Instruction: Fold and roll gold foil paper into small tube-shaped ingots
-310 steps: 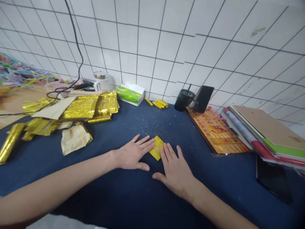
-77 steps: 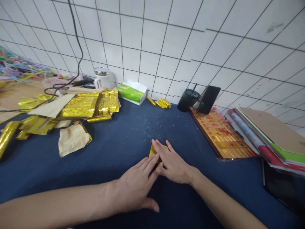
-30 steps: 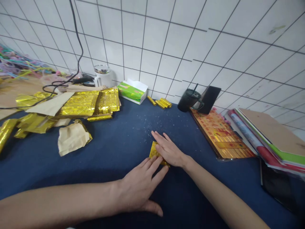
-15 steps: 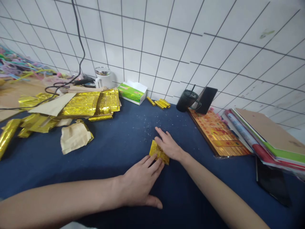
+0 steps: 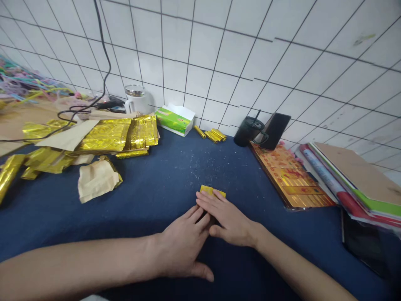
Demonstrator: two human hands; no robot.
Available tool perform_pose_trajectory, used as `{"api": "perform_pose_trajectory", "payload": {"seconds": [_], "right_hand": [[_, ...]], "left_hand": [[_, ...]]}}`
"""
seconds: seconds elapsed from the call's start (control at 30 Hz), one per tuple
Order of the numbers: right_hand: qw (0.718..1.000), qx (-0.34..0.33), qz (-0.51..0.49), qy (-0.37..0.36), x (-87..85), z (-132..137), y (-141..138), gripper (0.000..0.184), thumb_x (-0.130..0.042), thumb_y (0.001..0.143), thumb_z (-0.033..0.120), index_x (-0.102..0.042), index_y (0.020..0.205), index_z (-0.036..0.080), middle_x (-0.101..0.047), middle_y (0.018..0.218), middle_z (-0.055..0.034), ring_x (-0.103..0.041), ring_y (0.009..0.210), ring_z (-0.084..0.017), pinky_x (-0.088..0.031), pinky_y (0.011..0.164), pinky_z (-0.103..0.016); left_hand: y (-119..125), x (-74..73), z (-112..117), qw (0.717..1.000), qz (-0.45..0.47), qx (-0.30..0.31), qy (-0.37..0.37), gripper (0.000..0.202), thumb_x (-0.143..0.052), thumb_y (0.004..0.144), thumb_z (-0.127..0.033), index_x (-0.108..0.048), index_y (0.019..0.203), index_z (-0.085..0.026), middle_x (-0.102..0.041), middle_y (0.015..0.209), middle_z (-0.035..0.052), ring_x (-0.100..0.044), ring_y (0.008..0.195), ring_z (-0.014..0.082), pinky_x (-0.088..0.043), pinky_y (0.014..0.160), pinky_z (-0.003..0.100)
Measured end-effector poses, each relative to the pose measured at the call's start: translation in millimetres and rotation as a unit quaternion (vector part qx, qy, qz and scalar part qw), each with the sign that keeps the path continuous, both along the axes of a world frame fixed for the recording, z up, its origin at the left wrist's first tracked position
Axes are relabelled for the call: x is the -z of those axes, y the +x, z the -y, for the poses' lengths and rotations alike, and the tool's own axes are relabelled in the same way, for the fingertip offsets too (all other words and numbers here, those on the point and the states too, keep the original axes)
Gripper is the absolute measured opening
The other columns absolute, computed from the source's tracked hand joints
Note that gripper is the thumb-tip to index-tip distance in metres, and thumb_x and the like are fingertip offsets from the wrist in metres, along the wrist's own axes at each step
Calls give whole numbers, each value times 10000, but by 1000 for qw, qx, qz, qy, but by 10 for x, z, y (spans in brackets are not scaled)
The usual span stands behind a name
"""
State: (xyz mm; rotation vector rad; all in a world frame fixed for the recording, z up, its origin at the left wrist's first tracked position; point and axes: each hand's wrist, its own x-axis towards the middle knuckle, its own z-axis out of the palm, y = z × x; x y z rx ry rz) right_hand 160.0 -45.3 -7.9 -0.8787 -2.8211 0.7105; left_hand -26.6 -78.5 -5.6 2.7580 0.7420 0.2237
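Observation:
A small sheet of gold foil paper (image 5: 206, 189) lies on the dark blue table, with only its far edge showing past my fingers. My right hand (image 5: 230, 219) rests flat over the sheet, fingers stretched to the left across its middle. Just nearer to me, my left hand (image 5: 186, 246) lies palm down with its fingertips at the sheet's near part, partly under the right fingers. Its thumb sticks out to the right. Neither hand grips the paper; most of the sheet is hidden beneath them.
Several rolled gold tubes (image 5: 215, 135) lie by the tiled wall, beside a green tissue pack (image 5: 173, 121). Stacked gold foil paper (image 5: 105, 136) and a crumpled piece (image 5: 97, 179) are on the left. A dark mug (image 5: 247, 131), phone (image 5: 275, 130) and orange packet (image 5: 291, 179) stand right.
My right hand has slid toward me over the gold paper, its fingers turning left to meet my left fingers. The left hand has barely moved.

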Motion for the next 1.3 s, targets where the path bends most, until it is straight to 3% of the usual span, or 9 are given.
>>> {"api": "perform_pose_trajectory", "payload": {"seconds": [0.17, 0.37, 0.47, 0.57, 0.67, 0.8, 1.0, 1.17, 1.3], "right_hand": [[998, 9, 58, 36, 10, -190, -12, 615, -181, 854, 557, -177, 1364, 213, -209, 1421, -53, -122, 1306, -213, -42, 1046, -487], [990, 104, 69, 73, 111, -375, 3, 586, -231, 869, 507, -194, 1359, 189, -185, 1425, -74, -126, 1305, -233, -65, 1027, -530], [984, 169, 2, 61, 95, -403, 57, 504, -302, 873, 436, -324, 1305, 178, -341, 1366, -91, -263, 1265, -227, -174, 1019, -501], [958, 255, -95, 95, 23, -260, 118, 282, -416, 846, 311, -542, 1069, 194, -585, 1104, -76, -502, 1055, -201, -365, 920, -415], [965, 205, -99, 132, -36, -23, 151, 123, -481, 810, 235, -599, 830, 205, -614, 867, -51, -544, 867, -187, -442, 781, -360], [979, 149, -54, 130, -41, 149, 160, 116, -528, 774, 182, -597, 865, 198, -581, 872, -50, -514, 848, -188, -443, 755, -351], [979, 133, -33, 150, 10, 124, 193, 119, -554, 748, 140, -614, 838, 188, -565, 878, -48, -512, 851, -178, -445, 757, -335], [974, 106, -42, 194, 45, 160, 181, 153, -478, 797, 126, -623, 827, 166, -582, 881, -75, -537, 855, -185, -460, 771, -358], [978, 76, -69, 179, 20, 170, 185, 226, -416, 823, 103, -611, 919, 166, -600, 969, -83, -534, 983, -180, -443, 874, -353]], "left_hand": [[5, 47, 15, 1000, -15, -11, 1, 957, -348, 679, -717, -242, 1310, -5, -277, 1353, 218, -134, 1285, 326, -123, 1048, 408], [-12, 79, 38, 1000, -29, -7, 3, 952, -277, 701, -723, -180, 1336, -20, -245, 1374, 206, -154, 1282, 317, -135, 1041, 399], [-20, 76, 40, 1000, -28, -7, 10, 940, -257, 706, -724, -215, 1325, -18, -268, 1364, 208, -171, 1276, 324, -144, 1034, 405], [-18, 77, 32, 1000, -20, -7, 22, 925, -275, 707, -719, -244, 1314, -22, -306, 1344, 209, -225, 1256, 327, -173, 1021, 411], [-4, 75, 12, 1000, -6, -12, 29, 870, -365, 705, -686, -297, 1290, -47, -361, 1312, 193, -288, 1224, 324, -215, 1002, 413], [0, 42, -63, 999, 18, -29, 2, 609, -518, 748, -476, -394, 1222, -113, -468, 1224, 125, -372, 1169, 269, -276, 977, 383], [-28, -80, -261, 996, 66, -6, -54, 386, -505, 763, -172, -444, 1144, -158, -544, 1098, 66, -469, 1052, 187, -351, 930, 320], [1, -88, -371, 995, 87, -17, -43, 323, -483, 772, -151, -473, 1095, -164, -543, 1065, 64, -479, 1010, 178, -367, 915, 318], [15, -25, -377, 998, 62, -1, -4, 379, -513, 768, -225, -459, 1136, -150, -519, 1107, 87, -456, 1038, 212, -351, 927, 356]]}}
